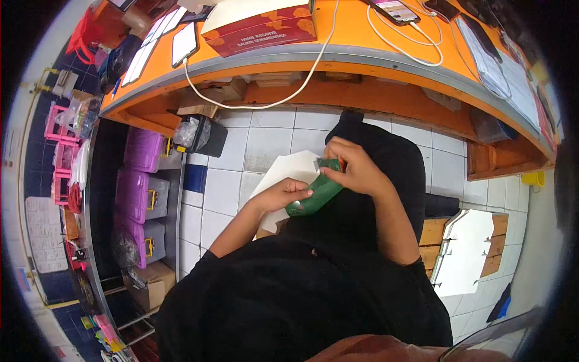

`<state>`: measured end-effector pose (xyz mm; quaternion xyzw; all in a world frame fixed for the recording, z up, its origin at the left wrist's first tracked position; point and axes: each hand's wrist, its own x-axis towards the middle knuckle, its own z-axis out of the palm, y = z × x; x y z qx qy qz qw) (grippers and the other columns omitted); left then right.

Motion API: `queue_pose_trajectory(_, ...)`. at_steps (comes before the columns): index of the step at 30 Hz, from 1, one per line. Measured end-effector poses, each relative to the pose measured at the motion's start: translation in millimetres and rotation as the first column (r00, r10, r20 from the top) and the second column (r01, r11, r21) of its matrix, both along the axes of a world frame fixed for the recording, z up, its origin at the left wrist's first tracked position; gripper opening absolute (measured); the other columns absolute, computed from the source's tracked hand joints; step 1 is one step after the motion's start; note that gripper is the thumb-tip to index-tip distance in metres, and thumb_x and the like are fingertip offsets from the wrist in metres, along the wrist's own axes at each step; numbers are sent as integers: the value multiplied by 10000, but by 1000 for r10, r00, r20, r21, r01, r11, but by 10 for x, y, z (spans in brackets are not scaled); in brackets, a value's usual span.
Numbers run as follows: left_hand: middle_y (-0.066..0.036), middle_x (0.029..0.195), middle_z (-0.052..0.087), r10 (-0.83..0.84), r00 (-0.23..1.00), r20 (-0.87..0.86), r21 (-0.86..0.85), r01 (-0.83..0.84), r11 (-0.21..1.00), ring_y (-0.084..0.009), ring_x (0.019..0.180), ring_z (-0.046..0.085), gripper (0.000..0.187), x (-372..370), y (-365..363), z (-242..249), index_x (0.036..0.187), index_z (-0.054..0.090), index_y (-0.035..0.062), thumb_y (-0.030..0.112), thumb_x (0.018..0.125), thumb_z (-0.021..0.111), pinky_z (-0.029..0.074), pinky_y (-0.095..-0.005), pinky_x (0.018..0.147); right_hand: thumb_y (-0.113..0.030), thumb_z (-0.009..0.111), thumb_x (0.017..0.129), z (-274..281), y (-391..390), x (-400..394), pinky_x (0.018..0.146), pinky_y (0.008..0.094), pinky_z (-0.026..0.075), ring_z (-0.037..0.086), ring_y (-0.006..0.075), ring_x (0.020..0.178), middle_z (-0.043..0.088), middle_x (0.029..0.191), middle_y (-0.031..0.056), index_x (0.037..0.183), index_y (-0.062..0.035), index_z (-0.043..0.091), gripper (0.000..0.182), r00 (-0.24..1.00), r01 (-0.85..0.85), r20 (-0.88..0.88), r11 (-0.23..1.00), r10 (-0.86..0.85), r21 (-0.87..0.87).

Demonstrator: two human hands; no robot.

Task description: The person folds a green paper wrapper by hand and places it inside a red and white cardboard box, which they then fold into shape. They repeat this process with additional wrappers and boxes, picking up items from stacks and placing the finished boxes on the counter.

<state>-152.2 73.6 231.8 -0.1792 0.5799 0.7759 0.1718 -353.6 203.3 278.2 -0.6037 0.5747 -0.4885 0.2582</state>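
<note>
A green packet or sleeve [322, 196] lies over my lap, with a small red-orange patch at its upper end. My left hand [282, 195] is closed on its lower left side, thumb and fingers pinching the edge. At the upper end, my right hand [354, 166] grips the green item between thumb and curled fingers. A small greyish piece shows beside my right thumb; what it is cannot be made out. Behind my left hand is a white card sheet [289, 171] with angled edges, partly covered by the hand and the green item.
An orange desk [347, 45] curves ahead, bearing a red box [265, 33], phones and a white cable [265, 107] hanging over its edge. Purple-lidded bins [131, 193] stand on the left. White die-cut cards [464, 253] lie on a wooden surface at the right.
</note>
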Motion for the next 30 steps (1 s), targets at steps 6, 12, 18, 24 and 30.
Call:
queue_pose_trajectory(6, 57, 748, 581, -135, 990, 37, -199, 140, 970, -21, 706, 520, 240, 83, -132, 100, 914, 639, 23, 247, 935, 559, 463, -214, 661, -188, 688, 790, -83, -12, 137, 729, 392, 429, 566, 306, 791, 585, 784, 136, 932, -49, 514, 264, 983, -113, -108, 952, 149, 285)
queue_pose_trajectory(12, 68, 712, 533, -225, 974, 24, -345, 220, 913, -15, 668, 471, 195, 76, -157, 162, 911, 625, 13, 202, 924, 580, 434, -205, 633, -244, 665, 811, -337, -72, 227, 747, 433, 450, 603, 357, 798, 637, 858, 161, 980, -58, 571, 269, 907, -226, -253, 895, 338, 384)
queue_pose_trajectory(18, 33, 849, 573, 81, 992, -101, -467, -119, 876, -40, 685, 491, 210, -79, -190, 145, 1102, 535, 47, 125, 911, 578, 422, -209, 606, -163, 736, 709, -151, -155, 288, 757, 396, 443, 561, 265, 820, 537, 847, 84, 904, -78, 573, 268, 871, 279, -320, 911, -373, -304)
queue_pose_trajectory(24, -67, 1090, 577, 747, 650, -137, 211, -718, 663, -173, 922, 605, 297, -375, -147, 365, 1195, 446, 68, 52, 911, 533, 520, -293, 787, 21, 727, 621, -185, -135, 268, 732, 312, 454, 543, 233, 850, 520, 870, 91, 928, -58, 578, 350, 984, 152, 102, 985, -143, -77)
queue_pose_trajectory(30, -69, 1172, 539, 739, 557, -380, 112, -765, 634, -181, 1019, 590, 321, -378, -354, 391, 1216, 432, 66, 18, 911, 520, 525, -322, 854, 77, 641, 670, -241, -196, 240, 761, 332, 499, 605, 259, 853, 646, 1008, 136, 994, -2, 669, 335, 889, 431, 80, 766, -451, -477)
